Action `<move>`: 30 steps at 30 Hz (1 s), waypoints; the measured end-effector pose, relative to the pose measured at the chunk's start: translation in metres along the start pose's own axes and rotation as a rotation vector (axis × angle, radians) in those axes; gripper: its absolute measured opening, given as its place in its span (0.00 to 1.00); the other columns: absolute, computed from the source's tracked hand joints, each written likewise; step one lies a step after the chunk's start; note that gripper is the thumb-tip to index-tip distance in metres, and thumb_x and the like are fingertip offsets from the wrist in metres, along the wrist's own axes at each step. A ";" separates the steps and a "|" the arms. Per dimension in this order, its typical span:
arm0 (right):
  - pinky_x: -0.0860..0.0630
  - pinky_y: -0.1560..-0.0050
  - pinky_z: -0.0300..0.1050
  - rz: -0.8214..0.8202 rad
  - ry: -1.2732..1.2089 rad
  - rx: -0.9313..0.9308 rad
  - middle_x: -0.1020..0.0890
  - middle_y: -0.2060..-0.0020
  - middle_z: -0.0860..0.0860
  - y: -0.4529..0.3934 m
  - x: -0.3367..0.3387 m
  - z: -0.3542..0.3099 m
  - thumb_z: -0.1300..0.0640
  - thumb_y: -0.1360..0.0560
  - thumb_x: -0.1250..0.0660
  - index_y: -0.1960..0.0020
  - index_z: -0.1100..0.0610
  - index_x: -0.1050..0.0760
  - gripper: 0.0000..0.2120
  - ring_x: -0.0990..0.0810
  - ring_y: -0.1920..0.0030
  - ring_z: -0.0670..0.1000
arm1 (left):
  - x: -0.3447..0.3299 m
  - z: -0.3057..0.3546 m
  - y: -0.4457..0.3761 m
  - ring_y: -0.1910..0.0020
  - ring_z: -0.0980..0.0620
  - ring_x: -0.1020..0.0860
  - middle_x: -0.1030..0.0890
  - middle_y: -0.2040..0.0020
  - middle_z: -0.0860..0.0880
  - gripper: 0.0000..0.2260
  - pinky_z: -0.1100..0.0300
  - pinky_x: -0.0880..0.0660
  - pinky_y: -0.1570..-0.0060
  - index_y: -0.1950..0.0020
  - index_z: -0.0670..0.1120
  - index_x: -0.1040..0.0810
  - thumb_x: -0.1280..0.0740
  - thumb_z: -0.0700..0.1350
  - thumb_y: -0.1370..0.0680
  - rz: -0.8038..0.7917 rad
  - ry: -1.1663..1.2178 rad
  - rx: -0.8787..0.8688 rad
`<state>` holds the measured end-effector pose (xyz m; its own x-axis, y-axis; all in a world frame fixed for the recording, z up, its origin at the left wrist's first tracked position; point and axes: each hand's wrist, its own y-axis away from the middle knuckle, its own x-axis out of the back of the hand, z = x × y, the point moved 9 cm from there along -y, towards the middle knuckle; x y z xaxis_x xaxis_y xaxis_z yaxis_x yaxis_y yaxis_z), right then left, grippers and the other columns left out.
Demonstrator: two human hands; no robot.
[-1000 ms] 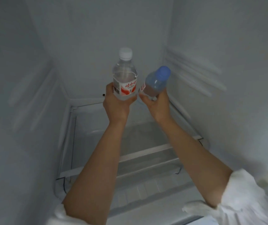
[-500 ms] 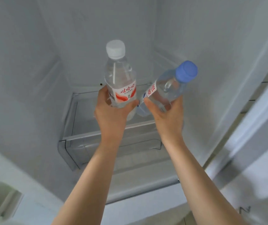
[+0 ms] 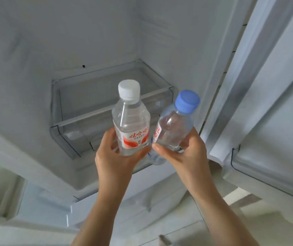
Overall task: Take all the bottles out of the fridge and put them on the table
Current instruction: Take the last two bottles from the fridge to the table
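Two clear plastic bottles were out of the white fridge [image 3: 35, 68]. The left hand [image 3: 114, 162] clutched the white-capped bottle [image 3: 130, 119]. The right hand [image 3: 186, 153] gripped the blue-capped bottle [image 3: 176, 125].

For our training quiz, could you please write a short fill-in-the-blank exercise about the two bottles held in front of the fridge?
1. The left hand grips the bottle with the ____ cap.
2. The right hand grips the bottle with the ____ cap.
3. The white-capped bottle's label is white and ____.
4. The clear drawer in the fridge holds ____ bottles.

Missing words: white; blue; red; no
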<state>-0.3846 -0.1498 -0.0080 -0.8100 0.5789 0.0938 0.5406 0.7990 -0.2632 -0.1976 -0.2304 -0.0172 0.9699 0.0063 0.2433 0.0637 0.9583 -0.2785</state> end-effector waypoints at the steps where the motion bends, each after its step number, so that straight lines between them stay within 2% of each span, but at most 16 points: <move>1: 0.20 0.50 0.43 0.021 0.006 -0.028 0.16 0.57 0.44 0.020 0.003 0.006 0.49 0.39 0.20 0.45 0.54 0.24 0.26 0.16 0.52 0.48 | 0.000 -0.007 0.014 0.55 0.62 0.18 0.17 0.54 0.62 0.29 0.66 0.21 0.59 0.45 0.54 0.23 0.17 0.53 0.42 -0.059 -0.002 0.009; 5: 0.19 0.47 0.54 0.076 0.061 -0.150 0.16 0.51 0.50 0.097 0.012 0.029 0.48 0.39 0.22 0.37 0.58 0.26 0.34 0.17 0.48 0.51 | 0.007 -0.033 0.069 0.56 0.64 0.18 0.18 0.54 0.67 0.33 0.67 0.21 0.60 0.44 0.57 0.24 0.21 0.62 0.46 -0.238 -0.020 0.060; 7: 0.19 0.47 0.53 0.112 0.115 -0.205 0.16 0.48 0.51 0.136 0.018 0.036 0.50 0.39 0.22 0.35 0.58 0.28 0.35 0.17 0.47 0.51 | 0.011 -0.045 0.094 0.57 0.68 0.20 0.20 0.55 0.73 0.33 0.72 0.24 0.63 0.45 0.62 0.26 0.24 0.65 0.48 -0.317 -0.054 0.078; 10: 0.18 0.48 0.51 0.188 0.153 -0.333 0.17 0.48 0.47 0.193 0.033 0.050 0.50 0.39 0.22 0.35 0.55 0.29 0.36 0.17 0.48 0.49 | 0.011 -0.065 0.132 0.57 0.75 0.23 0.24 0.57 0.79 0.31 0.78 0.29 0.66 0.48 0.65 0.29 0.26 0.66 0.49 -0.430 -0.085 0.132; 14: 0.19 0.46 0.49 0.298 0.239 -0.495 0.17 0.49 0.43 0.261 0.066 0.063 0.51 0.38 0.20 0.37 0.51 0.29 0.32 0.17 0.49 0.46 | -0.003 -0.077 0.182 0.58 0.70 0.22 0.23 0.58 0.73 0.35 0.78 0.31 0.64 0.44 0.62 0.29 0.26 0.65 0.49 -0.589 -0.128 0.192; 16: 0.20 0.45 0.50 0.377 0.222 -0.544 0.17 0.48 0.44 0.287 0.084 0.066 0.52 0.37 0.20 0.37 0.51 0.28 0.32 0.17 0.50 0.45 | -0.018 -0.076 0.205 0.61 0.73 0.22 0.23 0.60 0.74 0.32 0.80 0.32 0.69 0.48 0.63 0.29 0.26 0.65 0.50 -0.674 -0.131 0.201; 20: 0.21 0.42 0.54 0.520 0.171 -0.601 0.18 0.43 0.46 0.331 0.122 0.068 0.53 0.37 0.20 0.36 0.50 0.29 0.33 0.17 0.47 0.48 | -0.051 -0.058 0.252 0.60 0.81 0.27 0.25 0.60 0.71 0.32 0.83 0.34 0.69 0.49 0.61 0.30 0.29 0.67 0.51 -0.798 -0.115 0.159; 21: 0.21 0.42 0.54 0.559 0.171 -0.610 0.18 0.43 0.46 0.346 0.136 0.067 0.52 0.38 0.20 0.36 0.50 0.29 0.33 0.17 0.47 0.48 | -0.061 -0.052 0.267 0.59 0.79 0.26 0.25 0.59 0.71 0.33 0.83 0.34 0.69 0.48 0.61 0.29 0.30 0.68 0.51 -0.834 -0.113 0.151; 24: 0.21 0.42 0.54 0.673 0.162 -0.634 0.18 0.45 0.45 0.386 0.179 0.061 0.52 0.39 0.20 0.37 0.49 0.29 0.34 0.17 0.49 0.45 | -0.095 -0.037 0.311 0.58 0.65 0.19 0.22 0.56 0.66 0.38 0.79 0.30 0.68 0.44 0.55 0.26 0.31 0.70 0.50 -0.951 -0.113 0.132; 25: 0.21 0.42 0.53 0.705 0.157 -0.645 0.18 0.46 0.45 0.402 0.196 0.060 0.53 0.39 0.19 0.37 0.48 0.29 0.33 0.17 0.50 0.44 | -0.108 -0.029 0.329 0.59 0.64 0.20 0.22 0.55 0.64 0.39 0.78 0.30 0.67 0.44 0.53 0.26 0.32 0.71 0.50 -0.995 -0.119 0.114; 27: 0.20 0.44 0.53 0.739 0.155 -0.670 0.17 0.47 0.45 0.432 0.229 0.057 0.53 0.39 0.19 0.39 0.47 0.28 0.32 0.16 0.51 0.43 | -0.133 -0.015 0.364 0.60 0.69 0.21 0.23 0.56 0.65 0.36 0.79 0.30 0.68 0.46 0.56 0.28 0.30 0.69 0.50 -1.060 -0.112 0.109; 29: 0.20 0.45 0.52 0.773 0.165 -0.696 0.17 0.49 0.45 0.464 0.265 0.055 0.54 0.40 0.18 0.41 0.48 0.27 0.31 0.16 0.52 0.43 | -0.155 -0.003 0.403 0.58 0.76 0.24 0.23 0.56 0.66 0.30 0.81 0.32 0.68 0.48 0.59 0.29 0.25 0.64 0.47 -1.113 -0.102 0.115; 30: 0.20 0.45 0.51 0.796 0.176 -0.707 0.17 0.50 0.45 0.482 0.286 0.055 0.54 0.40 0.18 0.41 0.48 0.27 0.30 0.16 0.51 0.44 | -0.167 0.002 0.425 0.58 0.76 0.24 0.22 0.57 0.66 0.29 0.81 0.32 0.68 0.49 0.60 0.29 0.22 0.60 0.45 -1.134 -0.102 0.117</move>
<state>-0.3684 0.3917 -0.1608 -0.1546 0.9438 0.2921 0.9520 0.0633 0.2994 -0.3333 0.1766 -0.1745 0.3443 -0.8606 0.3752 0.8625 0.4478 0.2358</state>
